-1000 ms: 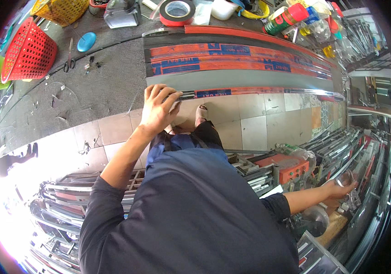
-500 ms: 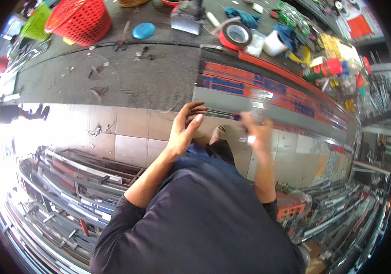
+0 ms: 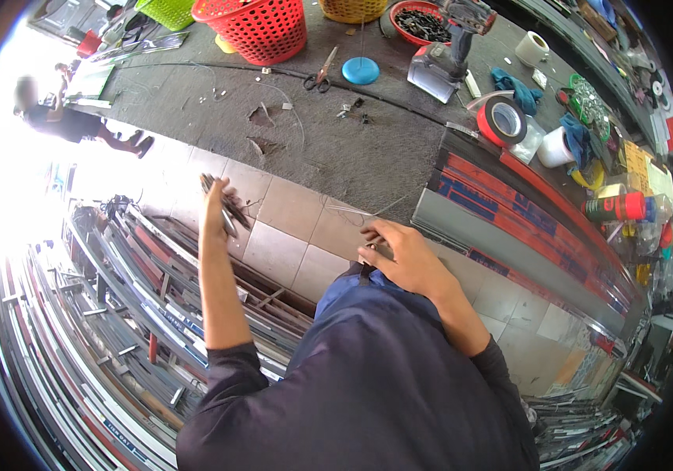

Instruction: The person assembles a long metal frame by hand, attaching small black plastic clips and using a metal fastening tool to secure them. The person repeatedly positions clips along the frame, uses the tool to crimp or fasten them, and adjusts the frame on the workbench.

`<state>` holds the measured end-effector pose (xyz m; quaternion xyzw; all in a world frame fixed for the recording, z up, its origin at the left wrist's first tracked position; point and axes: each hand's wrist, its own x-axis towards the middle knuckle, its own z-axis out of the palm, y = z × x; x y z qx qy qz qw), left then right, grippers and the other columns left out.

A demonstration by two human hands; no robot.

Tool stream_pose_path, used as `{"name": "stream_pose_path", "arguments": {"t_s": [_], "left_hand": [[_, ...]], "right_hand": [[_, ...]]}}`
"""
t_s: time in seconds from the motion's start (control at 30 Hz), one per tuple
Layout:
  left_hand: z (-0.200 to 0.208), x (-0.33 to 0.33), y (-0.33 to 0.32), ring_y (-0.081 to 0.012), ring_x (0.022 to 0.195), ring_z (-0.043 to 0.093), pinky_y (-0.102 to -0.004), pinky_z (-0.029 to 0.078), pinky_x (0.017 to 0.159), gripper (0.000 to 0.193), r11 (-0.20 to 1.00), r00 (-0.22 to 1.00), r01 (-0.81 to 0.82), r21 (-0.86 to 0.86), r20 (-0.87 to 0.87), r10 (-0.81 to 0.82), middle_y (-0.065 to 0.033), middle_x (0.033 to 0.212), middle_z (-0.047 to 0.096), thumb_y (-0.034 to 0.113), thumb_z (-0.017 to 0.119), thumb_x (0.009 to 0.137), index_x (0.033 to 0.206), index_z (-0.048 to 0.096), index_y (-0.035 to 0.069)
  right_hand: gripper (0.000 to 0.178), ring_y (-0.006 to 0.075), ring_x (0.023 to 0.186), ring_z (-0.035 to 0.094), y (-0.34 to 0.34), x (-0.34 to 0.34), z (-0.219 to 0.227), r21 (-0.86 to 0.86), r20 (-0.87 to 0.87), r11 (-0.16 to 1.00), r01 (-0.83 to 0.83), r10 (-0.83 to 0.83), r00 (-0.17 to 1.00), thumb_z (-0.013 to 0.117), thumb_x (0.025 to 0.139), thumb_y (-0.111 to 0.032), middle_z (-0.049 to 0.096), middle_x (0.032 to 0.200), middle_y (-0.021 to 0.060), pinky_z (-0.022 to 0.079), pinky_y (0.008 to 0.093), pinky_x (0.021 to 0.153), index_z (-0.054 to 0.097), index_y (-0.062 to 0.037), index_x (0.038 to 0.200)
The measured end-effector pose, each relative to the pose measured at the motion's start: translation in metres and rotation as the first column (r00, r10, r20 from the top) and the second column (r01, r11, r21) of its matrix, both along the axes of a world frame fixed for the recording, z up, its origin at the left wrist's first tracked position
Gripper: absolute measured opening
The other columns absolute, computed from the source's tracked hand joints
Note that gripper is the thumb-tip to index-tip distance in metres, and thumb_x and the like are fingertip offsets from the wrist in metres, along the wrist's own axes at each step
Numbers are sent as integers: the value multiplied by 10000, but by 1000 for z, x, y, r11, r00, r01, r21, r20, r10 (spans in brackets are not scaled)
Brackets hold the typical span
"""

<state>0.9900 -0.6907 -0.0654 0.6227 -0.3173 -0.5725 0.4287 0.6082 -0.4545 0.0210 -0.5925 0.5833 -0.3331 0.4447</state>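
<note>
My left hand (image 3: 215, 213) is stretched out to the left, above the floor beside the rack of metal bars. It is smeared by motion, and its fingers close around a thin dark piece (image 3: 234, 210) with a shiny edge, whose kind I cannot make out. In front of my waist, my right hand (image 3: 409, 257) has its fingers curled toward the thumb. Whatever lies between those fingertips is too small to name. Just beyond the right hand are the grey-carpeted workbench (image 3: 384, 157) and long grey profiles (image 3: 470, 224) with red and blue film.
On the bench are scissors (image 3: 322, 72), a blue disc (image 3: 361, 71), a cordless drill (image 3: 450, 51), a red basket (image 3: 266, 31), a bowl of screws (image 3: 421, 25) and tape rolls (image 3: 501, 121). Racked metal bars (image 3: 117, 314) fill the left. A person (image 3: 62, 114) is at the far left.
My view has turned left. My left hand has moved out to the left, from open to closed around the dark piece. My right hand has come in to my waist and curled.
</note>
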Motion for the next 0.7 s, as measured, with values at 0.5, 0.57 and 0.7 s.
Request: {"name": "stream_pose_path", "arguments": {"t_s": [0.5, 0.57, 0.7], "left_hand": [[-59, 48, -376, -446, 1244, 759, -512, 568, 1141, 770, 951, 26, 287, -112, 994, 109, -304, 1288, 799, 517, 882, 861, 1335, 770, -79], [-62, 11, -325, -430, 1231, 760, -513, 547, 1170, 746, 896, -278, 232, -379, 857, 435, -282, 1231, 812, 525, 870, 870, 1350, 774, -39], [-21, -75, -174, -307, 996, 800, -462, 622, 947, 423, 676, 407, 581, -453, 881, 241, -138, 1021, 823, 385, 832, 997, 1227, 809, 30]], "right_hand": [[264, 342, 1025, 808, 89, -29, -19, 101, 56, 943, 317, -323, 945, 746, 1076, -166, 810, 1176, 203, 633, 449, 945, 733, 28, 1256], [243, 347, 1004, 803, 88, -32, -17, 92, 42, 934, 345, -350, 936, 749, 1071, -157, 805, 1158, 201, 631, 453, 928, 740, 28, 1230], [187, 320, 977, 774, 75, -36, -16, 14, -80, 930, 368, -366, 927, 767, 1038, -105, 791, 1091, 162, 620, 442, 901, 777, -5, 1195]]}}
